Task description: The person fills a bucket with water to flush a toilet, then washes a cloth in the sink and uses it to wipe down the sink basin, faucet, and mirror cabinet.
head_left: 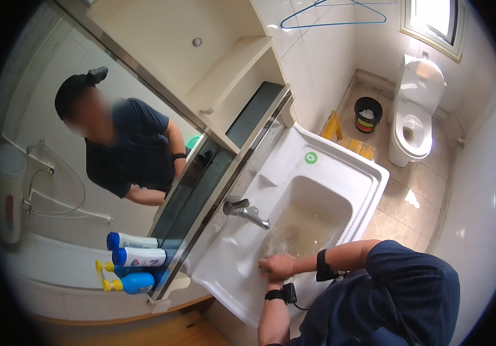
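My two hands are together at the near left edge of the white sink basin [369,193], over murky water [305,228]. My right hand [280,267] reaches in from the right with its fingers curled. It lies across my left hand [272,284], whose fingers are mostly hidden beneath it. Whether anything is pinched between them cannot be made out. Beyond the hands, a chrome faucet [248,214] points over the basin, and a thin stream of water falls from its spout. Dark straps circle both wrists; the left one carries a small black box [289,293] with a cable.
A mirror cabinet [187,109] with a ledge borders the sink at left. White bottles [144,257] and a blue pump bottle [137,283] stand there. A yellow stool [356,147], a black bucket [368,113] and a toilet [412,130] are beyond the sink; a blue hanger [334,24] hangs above.
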### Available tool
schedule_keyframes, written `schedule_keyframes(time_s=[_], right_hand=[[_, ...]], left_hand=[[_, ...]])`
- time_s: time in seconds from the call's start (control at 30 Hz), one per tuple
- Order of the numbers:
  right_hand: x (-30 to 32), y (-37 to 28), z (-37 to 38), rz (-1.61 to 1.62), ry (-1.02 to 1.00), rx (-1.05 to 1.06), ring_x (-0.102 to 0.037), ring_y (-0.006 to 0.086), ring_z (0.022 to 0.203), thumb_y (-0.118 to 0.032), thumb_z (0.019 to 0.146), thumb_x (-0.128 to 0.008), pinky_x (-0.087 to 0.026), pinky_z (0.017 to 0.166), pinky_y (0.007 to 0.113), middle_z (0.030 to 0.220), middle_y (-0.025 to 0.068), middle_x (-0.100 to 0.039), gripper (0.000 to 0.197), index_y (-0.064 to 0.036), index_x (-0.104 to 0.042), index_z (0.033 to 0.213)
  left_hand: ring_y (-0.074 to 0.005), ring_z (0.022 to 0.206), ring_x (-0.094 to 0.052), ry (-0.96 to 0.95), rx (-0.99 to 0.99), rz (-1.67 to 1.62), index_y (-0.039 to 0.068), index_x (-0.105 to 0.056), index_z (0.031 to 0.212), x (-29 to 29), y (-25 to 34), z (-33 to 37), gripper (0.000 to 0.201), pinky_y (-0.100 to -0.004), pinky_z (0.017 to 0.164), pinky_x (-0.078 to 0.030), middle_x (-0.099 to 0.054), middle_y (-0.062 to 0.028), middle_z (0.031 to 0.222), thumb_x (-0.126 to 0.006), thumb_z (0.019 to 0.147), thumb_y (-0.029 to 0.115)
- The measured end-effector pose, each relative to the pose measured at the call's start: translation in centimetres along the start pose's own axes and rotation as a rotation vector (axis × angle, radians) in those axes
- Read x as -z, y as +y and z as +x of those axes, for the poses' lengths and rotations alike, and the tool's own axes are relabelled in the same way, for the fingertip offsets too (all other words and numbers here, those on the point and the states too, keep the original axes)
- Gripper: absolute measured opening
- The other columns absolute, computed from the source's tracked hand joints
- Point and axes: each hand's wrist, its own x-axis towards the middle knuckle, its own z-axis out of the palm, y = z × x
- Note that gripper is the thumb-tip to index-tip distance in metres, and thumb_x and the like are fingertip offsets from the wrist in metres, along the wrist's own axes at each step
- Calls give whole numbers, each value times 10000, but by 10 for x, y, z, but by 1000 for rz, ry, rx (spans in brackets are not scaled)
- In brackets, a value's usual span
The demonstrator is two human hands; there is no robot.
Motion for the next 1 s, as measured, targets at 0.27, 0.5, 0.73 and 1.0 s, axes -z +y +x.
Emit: schedule_keyframes(time_s=[0.27, 0.5, 0.73, 1.0], right_hand=[[62, 125, -16, -295, 163, -412, -641, 420, 861, -490, 870, -569, -528, 704, 489, 994, 233, -625, 501, -51, -532, 1109], [116, 141, -63, -583, 161, -525, -526, 332, 1105, -418, 762, -716, -452, 881, 459, 1133, 151, -513, 527, -102, -564, 1155], [54, 136, -45, -705, -33, -214, -409, 296, 1237, -360, 690, -784, -384, 965, 428, 1273, 109, -472, 718, -126, -493, 1303], [27, 112, -40, -533, -449, -390, -579, 320, 1114, -456, 681, -786, -432, 970, 417, 1171, 138, -616, 803, -60, -483, 1311]], left_hand=[[-184, 1049, -551, 172, -623, 653, -39, -530, 1251, -28, -6, -34, 419, -293, 931, -422, -587, -104, 1189, -610, 916, 200], [-284, 1034, -551, 571, -1025, 1052, 14, -585, 1087, 38, 24, -41, 372, -384, 934, -417, -616, -149, 1070, -720, 768, 152], [-355, 1059, -565, 630, -1038, 1301, 84, -616, 1088, 41, 12, -36, 302, -420, 932, -434, -631, -156, 1091, -606, 792, 21], [-206, 1114, -578, 519, -1149, 1028, 80, -527, 1314, -8, 40, -106, 420, -277, 928, -425, -595, -151, 1263, -464, 903, 14]])
